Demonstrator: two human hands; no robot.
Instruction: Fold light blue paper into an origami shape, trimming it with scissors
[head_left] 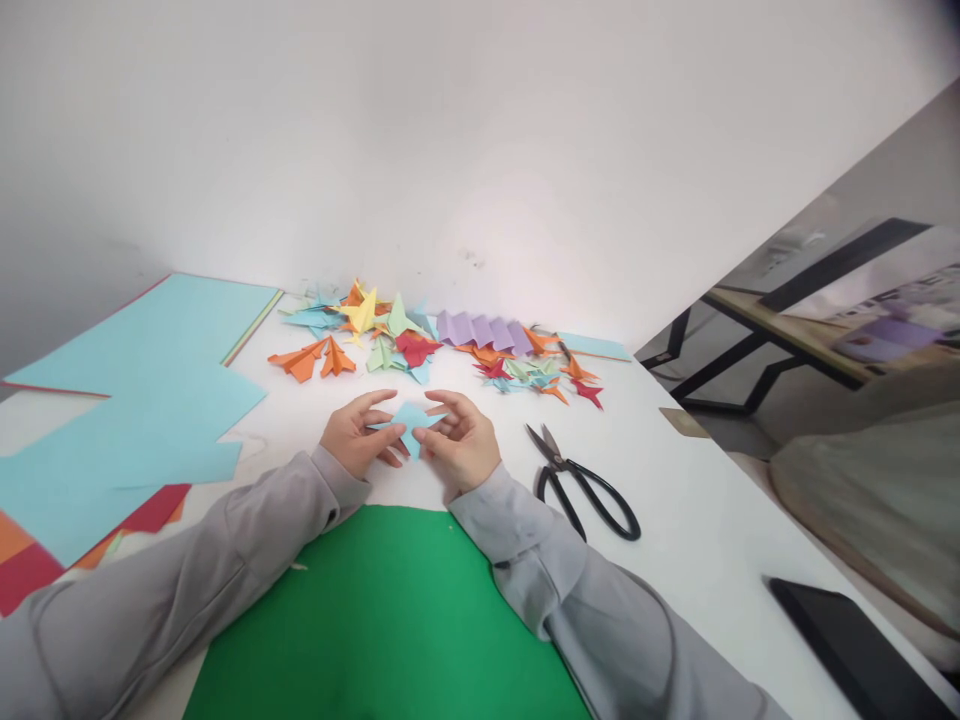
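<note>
Where both hands meet, fingers (391, 432) pinch blue paper (411, 418).

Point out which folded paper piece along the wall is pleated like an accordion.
The purple folded strip, in the middle of the row by the wall. It is a long zigzag of pleats; the orange, yellow, red and green pieces around it are pointed shapes.

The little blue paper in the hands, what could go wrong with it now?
The left hand and right hand pinch the small blue paper between them; a hard pull might tear it or spoil a crease. The black scissors lie right beside the right hand with their blades open, so a careless sweep of that hand could meet a sharp edge. The grey sleeves rest on the green sheet and might crumple it.
</note>
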